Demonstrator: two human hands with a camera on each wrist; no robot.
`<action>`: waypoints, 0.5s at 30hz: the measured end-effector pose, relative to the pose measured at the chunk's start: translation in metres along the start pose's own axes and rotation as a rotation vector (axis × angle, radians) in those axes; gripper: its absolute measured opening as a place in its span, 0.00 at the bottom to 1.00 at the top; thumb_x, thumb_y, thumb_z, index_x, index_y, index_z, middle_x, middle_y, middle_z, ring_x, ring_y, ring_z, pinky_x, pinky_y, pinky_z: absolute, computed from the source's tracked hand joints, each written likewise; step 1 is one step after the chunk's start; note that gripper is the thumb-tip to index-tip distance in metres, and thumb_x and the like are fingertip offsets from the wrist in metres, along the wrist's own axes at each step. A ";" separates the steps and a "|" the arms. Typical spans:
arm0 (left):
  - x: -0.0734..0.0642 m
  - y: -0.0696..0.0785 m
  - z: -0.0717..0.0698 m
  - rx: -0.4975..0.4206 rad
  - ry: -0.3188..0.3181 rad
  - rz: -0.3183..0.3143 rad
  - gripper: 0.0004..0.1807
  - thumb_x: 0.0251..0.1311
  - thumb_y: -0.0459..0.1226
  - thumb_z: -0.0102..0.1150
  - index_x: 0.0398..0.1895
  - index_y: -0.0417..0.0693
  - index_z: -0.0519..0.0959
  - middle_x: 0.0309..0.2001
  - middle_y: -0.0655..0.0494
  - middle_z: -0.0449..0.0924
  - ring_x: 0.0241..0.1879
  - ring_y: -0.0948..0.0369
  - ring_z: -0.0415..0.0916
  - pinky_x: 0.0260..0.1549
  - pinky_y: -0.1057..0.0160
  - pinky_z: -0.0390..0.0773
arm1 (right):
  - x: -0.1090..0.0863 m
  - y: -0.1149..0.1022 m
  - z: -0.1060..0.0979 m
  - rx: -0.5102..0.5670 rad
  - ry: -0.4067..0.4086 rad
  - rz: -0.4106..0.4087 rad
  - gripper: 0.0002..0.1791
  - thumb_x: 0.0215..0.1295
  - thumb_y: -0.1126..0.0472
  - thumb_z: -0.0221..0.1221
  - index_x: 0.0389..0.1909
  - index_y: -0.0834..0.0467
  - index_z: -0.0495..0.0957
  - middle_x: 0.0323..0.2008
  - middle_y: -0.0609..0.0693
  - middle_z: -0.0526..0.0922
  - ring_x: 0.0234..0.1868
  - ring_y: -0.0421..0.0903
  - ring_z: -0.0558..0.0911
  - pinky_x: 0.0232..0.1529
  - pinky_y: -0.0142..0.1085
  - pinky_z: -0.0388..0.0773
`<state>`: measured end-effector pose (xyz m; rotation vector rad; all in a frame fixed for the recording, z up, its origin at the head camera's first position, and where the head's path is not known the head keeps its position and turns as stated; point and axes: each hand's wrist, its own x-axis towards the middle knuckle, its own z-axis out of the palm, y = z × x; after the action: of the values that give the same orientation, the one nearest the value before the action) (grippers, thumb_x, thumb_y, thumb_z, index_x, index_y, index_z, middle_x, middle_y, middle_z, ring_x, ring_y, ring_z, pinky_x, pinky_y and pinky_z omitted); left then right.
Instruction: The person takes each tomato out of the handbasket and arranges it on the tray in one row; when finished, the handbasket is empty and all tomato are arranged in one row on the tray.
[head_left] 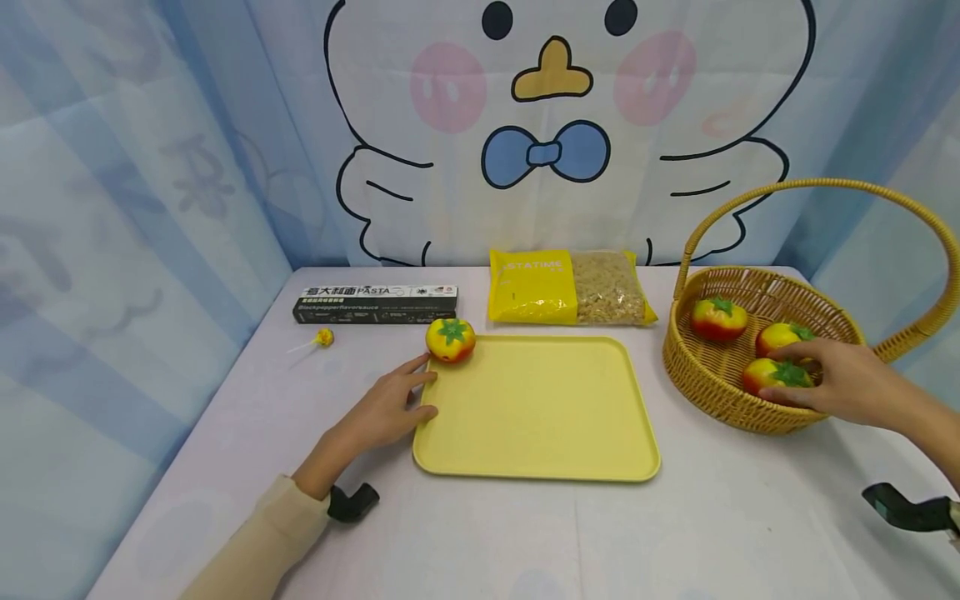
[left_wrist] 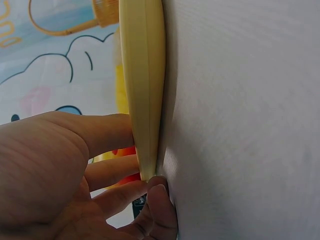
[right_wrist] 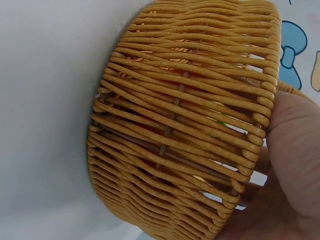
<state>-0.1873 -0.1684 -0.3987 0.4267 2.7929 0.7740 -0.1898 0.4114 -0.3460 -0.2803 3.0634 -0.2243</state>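
My left hand rests at the left edge of the yellow tray, thumb and fingertips on its rim. In the left wrist view the thumb reaches over that rim, and the smallest fingers lie near the cloth. A red-and-yellow tomato with a green leafy top sits on the tray's far left corner, near these fingertips. My right hand reaches into the wicker basket, thumb and fingers round the front tomato. Two more tomatoes lie behind it. Basket weave mostly hides them in the right wrist view.
Behind the tray lie a yellow pasta bag and a black-and-white pasta box. A yellow lollipop lies left of the tray. The basket's tall handle arches over it. A printed curtain hangs behind the table.
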 end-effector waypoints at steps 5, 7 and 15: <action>0.000 0.001 0.000 0.003 -0.002 -0.002 0.32 0.71 0.40 0.67 0.75 0.40 0.73 0.85 0.42 0.54 0.58 0.50 0.78 0.68 0.45 0.77 | 0.000 -0.004 -0.001 -0.003 0.006 -0.014 0.44 0.57 0.40 0.77 0.58 0.74 0.80 0.40 0.62 0.85 0.32 0.48 0.71 0.28 0.36 0.68; 0.000 0.001 0.000 0.008 -0.002 -0.004 0.32 0.71 0.40 0.67 0.75 0.40 0.73 0.85 0.42 0.55 0.58 0.50 0.78 0.69 0.45 0.77 | 0.000 -0.004 -0.001 -0.004 0.005 -0.022 0.43 0.56 0.43 0.78 0.58 0.74 0.80 0.41 0.64 0.86 0.32 0.48 0.71 0.28 0.36 0.69; 0.001 -0.001 0.001 0.002 0.005 0.007 0.31 0.71 0.39 0.66 0.74 0.40 0.74 0.85 0.42 0.55 0.54 0.52 0.80 0.64 0.47 0.79 | 0.001 -0.003 -0.003 -0.007 -0.004 -0.043 0.38 0.53 0.48 0.81 0.55 0.71 0.82 0.47 0.71 0.86 0.37 0.55 0.79 0.34 0.44 0.80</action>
<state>-0.1883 -0.1686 -0.4000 0.4353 2.7991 0.7744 -0.1909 0.4082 -0.3426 -0.3471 3.0568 -0.2149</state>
